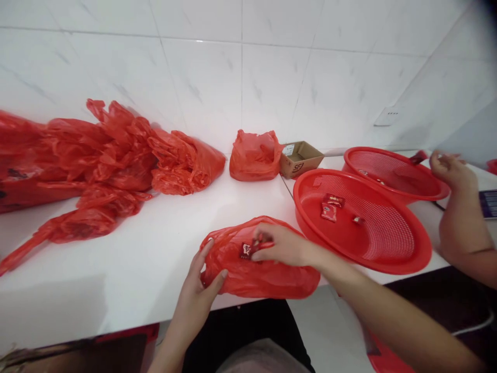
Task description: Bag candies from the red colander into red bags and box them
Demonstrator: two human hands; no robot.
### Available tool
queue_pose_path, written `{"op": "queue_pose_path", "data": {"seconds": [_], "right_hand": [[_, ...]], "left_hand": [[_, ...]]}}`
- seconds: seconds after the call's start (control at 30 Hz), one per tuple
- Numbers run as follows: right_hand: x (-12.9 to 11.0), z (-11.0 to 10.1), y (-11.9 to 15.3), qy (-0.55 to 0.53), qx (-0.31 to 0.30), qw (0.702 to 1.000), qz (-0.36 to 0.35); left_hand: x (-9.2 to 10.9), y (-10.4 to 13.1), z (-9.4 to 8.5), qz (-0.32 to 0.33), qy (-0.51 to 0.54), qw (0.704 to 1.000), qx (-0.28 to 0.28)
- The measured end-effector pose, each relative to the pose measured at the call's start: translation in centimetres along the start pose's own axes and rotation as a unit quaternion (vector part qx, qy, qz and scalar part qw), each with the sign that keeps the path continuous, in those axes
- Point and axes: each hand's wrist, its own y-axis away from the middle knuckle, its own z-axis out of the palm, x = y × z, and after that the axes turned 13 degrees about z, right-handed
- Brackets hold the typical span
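A thin red plastic bag [272, 282] lies at the front edge of the white table. My left hand [200, 282] grips the bag's left side, its thumb over the rim and the fingers behind the film. Over the bag's opening, my right hand [281, 246] has its fingers closed on a small dark red packet [246, 250] with white print; a blurred red piece shows at the fingertips too. Right of the bag, a red perforated basket [349, 243] holds a few small wrapped packets [329, 211].
Red plastic bags [116, 150] are heaped at the left, with another red bag [255, 158] by the wall. A cardboard box [301, 158] stands beside it. At right, another person's hand [450, 168] holds something red over a second red basket [392, 171].
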Motion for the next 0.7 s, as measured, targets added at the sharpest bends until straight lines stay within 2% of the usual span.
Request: {"op": "queue_pose_path", "data": {"seconds": [0.07,0.13,0.23,0.33,0.43,0.53,0.63,0.7], "right_hand": [[0.5,2.6,-2.0,0.016,-0.018,1.0,0.014],[1.5,3.6,-3.6,0.015,-0.01,0.999,0.032],[2.5,3.0,-4.6,0.029,0.041,0.999,0.019],[1.9,1.2,-3.5,0.044,0.07,0.997,0.0],[0.6,-1.8,-1.3,0.03,0.102,0.994,-0.003],[0.7,-6.4,0.6,0.017,0.186,0.982,0.029],[3.7,-11.7,1.3,0.085,0.266,0.954,0.104],[6.4,-15.1,1.6,0.134,0.29,0.934,0.162]], "left_hand": [[0.0,0.0,-0.1,-0.004,0.0,1.0,-0.001],[0.0,0.2,-0.3,-0.015,0.004,1.0,-0.002],[-0.1,0.5,-0.4,-0.02,0.023,1.0,0.003],[-0.1,0.8,-0.3,-0.024,0.036,0.999,0.013],[0.0,0.8,-0.3,-0.023,0.041,0.999,0.013],[-0.2,0.7,-0.4,-0.031,0.034,0.999,0.011],[-0.6,0.6,-0.5,-0.019,0.02,1.0,0.004],[-0.8,0.5,-0.4,0.005,0.012,1.0,0.004]]}}
